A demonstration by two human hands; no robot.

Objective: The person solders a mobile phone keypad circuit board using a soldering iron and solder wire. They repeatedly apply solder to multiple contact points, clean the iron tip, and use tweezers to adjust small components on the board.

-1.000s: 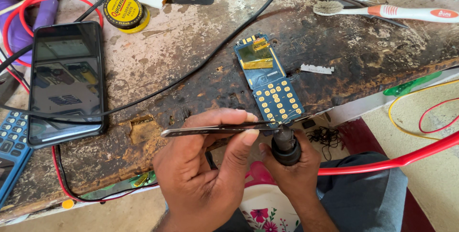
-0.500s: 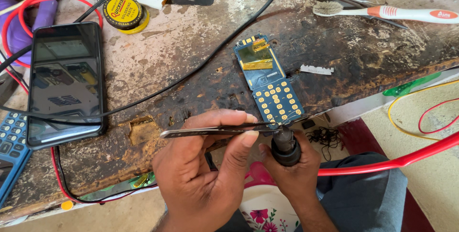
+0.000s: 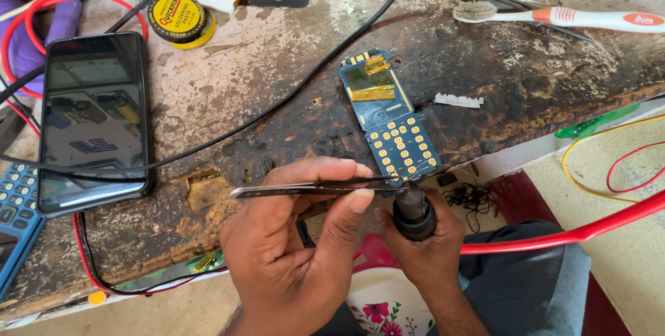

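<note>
A blue phone circuit board (image 3: 388,118) with gold keypad contacts lies on the worn workbench (image 3: 277,66). My left hand (image 3: 291,253) pinches metal tweezers (image 3: 312,187), whose tips reach the board's near end. My right hand (image 3: 422,249) grips a black-handled soldering iron (image 3: 413,210) with a red cable (image 3: 568,233), its tip at the board's lower edge beside the tweezer tips.
A black smartphone (image 3: 93,118) lies at left, with a blue calculator (image 3: 14,204) beside it. A solder paste tin (image 3: 176,19) sits behind, and a toothbrush (image 3: 554,17) at back right. Black and red wires cross the bench. A small blade piece (image 3: 457,101) lies right of the board.
</note>
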